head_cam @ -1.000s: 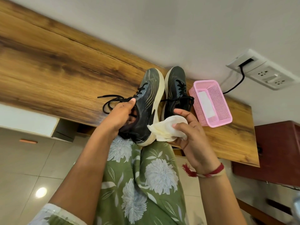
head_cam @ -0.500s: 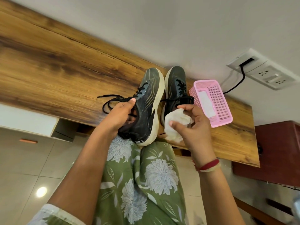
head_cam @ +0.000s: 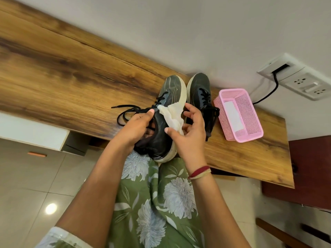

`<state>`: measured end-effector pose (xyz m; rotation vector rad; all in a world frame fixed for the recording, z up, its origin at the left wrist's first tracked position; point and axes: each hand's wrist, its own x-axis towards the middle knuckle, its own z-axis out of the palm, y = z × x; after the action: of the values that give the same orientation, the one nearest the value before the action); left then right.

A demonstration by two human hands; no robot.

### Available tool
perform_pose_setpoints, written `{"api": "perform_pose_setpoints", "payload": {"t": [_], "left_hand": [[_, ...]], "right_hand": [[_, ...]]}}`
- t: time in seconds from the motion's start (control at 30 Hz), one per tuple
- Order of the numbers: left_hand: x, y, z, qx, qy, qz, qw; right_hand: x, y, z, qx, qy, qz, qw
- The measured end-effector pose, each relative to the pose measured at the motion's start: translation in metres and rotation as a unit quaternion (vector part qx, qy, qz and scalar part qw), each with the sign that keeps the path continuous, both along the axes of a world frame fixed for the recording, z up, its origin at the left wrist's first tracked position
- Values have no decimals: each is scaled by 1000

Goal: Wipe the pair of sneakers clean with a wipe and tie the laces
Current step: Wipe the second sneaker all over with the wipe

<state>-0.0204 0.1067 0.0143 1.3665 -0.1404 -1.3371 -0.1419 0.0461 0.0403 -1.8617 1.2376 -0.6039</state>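
**Desk:** What do you have on the head camera?

**Operator:** I'm looking down at a wooden table [head_cam: 71, 77] set against a pale wall. Two black sneakers with off-white soles sit at its near edge, toes pointing to the wall. The left hand [head_cam: 136, 127] grips the near sneaker [head_cam: 172, 90] at the ankle opening. Its thumb lies along the tongue and its fingers are curled into the collar. The heel of that shoe hangs over the table edge, above a green flowered garment [head_cam: 161, 203].

**Desk:** And the other hand?

**Operator:** The right hand [head_cam: 189, 138] has the wipe [head_cam: 172, 115]. Its thumb pins the lower end against the shoe's side, and the other fingers are spread and bent behind it. I think they pinch the cloth from the back, but the wipe hides that contact. The white wipe is draped up across the side of the near sneaker towards the sole.

**Desk:** Laces?

**Operator:** The laces [head_cam: 125, 113] on the near sneaker trail loose over the wood to the left, untied. The second sneaker [head_cam: 200, 90] stands just beside the first on the right, and neither hand touches it.

**Desk:** Anything else?

**Operator:** A pink mesh basket [head_cam: 249, 111] sits right of the shoes with something flat and white inside. A wall socket [head_cam: 304, 83] has a black cable [head_cam: 268, 93] plugged in. There's a red thread band [head_cam: 199, 171] on the right wrist.
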Motion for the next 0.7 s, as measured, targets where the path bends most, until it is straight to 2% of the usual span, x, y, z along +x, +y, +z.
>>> {"api": "perform_pose_setpoints", "payload": {"t": [0.07, 0.13, 0.2, 0.3, 0.5, 0.6, 0.7], "left_hand": [[-1, -1, -1, -4, -4, -5, 1000], [-2, -1, -1, -6, -6, -9, 1000], [-2, -1, -2, -8, -1, -7, 1000], [-1, -1, -5, -10, -8, -12, 1000], [0, 0, -7, 4, -28, -17, 999], [0, -1, -8, 16, -38, -11, 999], [-3, -3, -14, 14, -54, -28, 998]], "right_hand": [[-3, 2, -4, 18, -45, -4, 999], [-3, 2, -5, 17, -35, 29, 999], [0, 3, -5, -33, 18, 72, 997], [6, 1, -5, -158, 93, 107, 977], [4, 3, -10, -265, 131, 237, 926], [-6, 12, -14, -284, 160, 251, 911], [-5, 8, -14, -276, 185, 206, 920]]}}
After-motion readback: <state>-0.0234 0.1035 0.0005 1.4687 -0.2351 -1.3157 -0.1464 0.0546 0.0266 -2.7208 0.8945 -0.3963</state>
